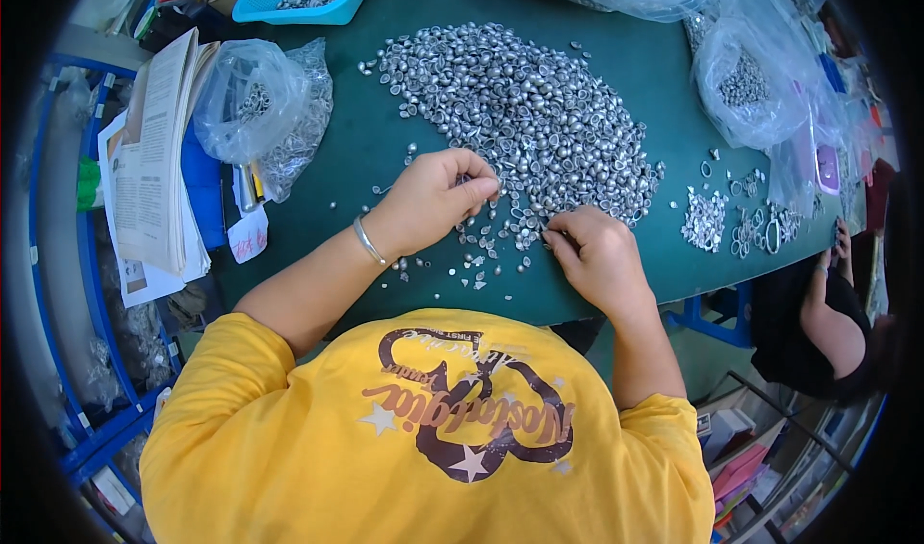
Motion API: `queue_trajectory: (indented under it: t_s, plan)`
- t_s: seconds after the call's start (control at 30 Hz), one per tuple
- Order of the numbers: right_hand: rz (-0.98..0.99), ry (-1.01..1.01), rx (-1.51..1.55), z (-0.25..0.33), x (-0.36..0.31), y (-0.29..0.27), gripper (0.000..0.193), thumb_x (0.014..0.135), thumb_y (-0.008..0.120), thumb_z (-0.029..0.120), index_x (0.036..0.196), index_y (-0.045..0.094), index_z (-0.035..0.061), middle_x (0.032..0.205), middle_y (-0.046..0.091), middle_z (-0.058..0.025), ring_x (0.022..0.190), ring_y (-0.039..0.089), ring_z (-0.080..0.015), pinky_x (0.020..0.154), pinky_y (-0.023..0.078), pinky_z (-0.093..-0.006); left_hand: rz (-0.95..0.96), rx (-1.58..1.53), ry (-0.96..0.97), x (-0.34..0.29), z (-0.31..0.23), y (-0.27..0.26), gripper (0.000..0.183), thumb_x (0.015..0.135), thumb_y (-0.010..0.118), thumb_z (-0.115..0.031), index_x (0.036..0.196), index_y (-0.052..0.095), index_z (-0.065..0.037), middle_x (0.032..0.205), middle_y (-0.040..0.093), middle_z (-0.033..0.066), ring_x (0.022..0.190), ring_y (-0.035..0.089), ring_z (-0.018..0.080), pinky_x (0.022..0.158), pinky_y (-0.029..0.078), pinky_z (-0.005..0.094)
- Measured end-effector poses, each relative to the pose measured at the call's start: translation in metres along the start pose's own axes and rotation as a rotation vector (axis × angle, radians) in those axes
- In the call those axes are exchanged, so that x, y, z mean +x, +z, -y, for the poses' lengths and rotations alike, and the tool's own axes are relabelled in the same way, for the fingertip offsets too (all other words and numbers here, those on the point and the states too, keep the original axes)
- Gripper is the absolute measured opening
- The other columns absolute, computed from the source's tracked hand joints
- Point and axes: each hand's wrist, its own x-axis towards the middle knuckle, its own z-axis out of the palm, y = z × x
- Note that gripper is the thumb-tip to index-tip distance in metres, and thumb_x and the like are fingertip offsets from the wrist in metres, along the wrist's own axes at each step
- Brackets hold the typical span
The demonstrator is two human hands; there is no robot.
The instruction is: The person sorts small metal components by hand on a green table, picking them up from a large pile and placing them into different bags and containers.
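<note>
A big heap of small silver-coloured metal pieces point(520, 92), rounded like hollow domes or cups, covers the middle of the green table. At its near left edge, my left hand point(438, 196) is closed, with thumb and forefinger pinched together over the pieces; whatever sits between the fingertips is too small to make out. My right hand point(602, 255) rests at the heap's near edge, its fingers curled and thumb against the forefinger; anything held there is hidden. Between the hands and my body lie scattered loose pieces and small flat bits point(472, 265).
Flat silver pieces point(705, 222) and rings point(773, 236) form small piles on the right. Clear plastic bags point(245, 101) of parts stand left and far right. A blue basket point(344, 10) sits at the back, papers point(154, 169) at left. Another person's arm point(830, 303) shows at right.
</note>
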Motion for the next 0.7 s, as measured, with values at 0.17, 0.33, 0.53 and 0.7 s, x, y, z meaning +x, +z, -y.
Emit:
queue_trajectory:
  t_s: [0.17,0.33,0.53,0.7]
  plan:
    - [0.117,0.276,0.75,-0.009,-0.005,-0.007,0.004,0.078,0.058,0.005,0.081,0.058,0.0025,0.068,0.055,-0.0045,0.056,0.051,-0.0163,0.048,0.041,-0.0243,0.116,-0.604,-0.123,-0.001,0.007,-0.002,0.011,0.087,0.05,-0.011,0.091,0.056,-0.002,0.085,0.059,0.0061,0.075,0.057,0.0108,0.06,0.045,0.0196]
    - [0.053,0.261,1.706,-0.022,-0.012,-0.015,0.007,0.077,0.058,0.004,0.077,0.05,0.0034,0.071,0.046,-0.0075,0.055,0.039,-0.0094,0.042,0.034,-0.0162,0.167,-0.774,-0.145,-0.001,0.002,-0.002,0.01,0.086,0.05,-0.01,0.091,0.056,-0.003,0.09,0.058,0.0078,0.075,0.058,0.012,0.059,0.046,0.0196]
    - [-0.077,0.174,1.82,-0.036,-0.014,-0.016,0.012,0.071,0.057,0.005,0.074,0.045,0.0044,0.074,0.046,-0.0094,0.059,0.04,-0.0111,0.042,0.036,-0.0199,0.384,-0.818,-0.145,0.012,0.011,-0.003,0.01,0.08,0.053,-0.007,0.088,0.058,-0.003,0.079,0.057,0.0046,0.065,0.054,0.011,0.057,0.044,0.0207]
    - [-0.051,0.367,1.632,-0.036,-0.019,-0.021,0.011,0.072,0.056,0.001,0.076,0.047,0.0037,0.063,0.046,-0.0056,0.051,0.04,-0.0098,0.039,0.032,-0.0208,0.085,0.434,0.41,0.012,0.002,0.019,0.005,0.072,0.063,-0.007,0.076,0.061,-0.004,0.068,0.052,0.0032,0.06,0.052,0.0135,0.056,0.043,0.0241]
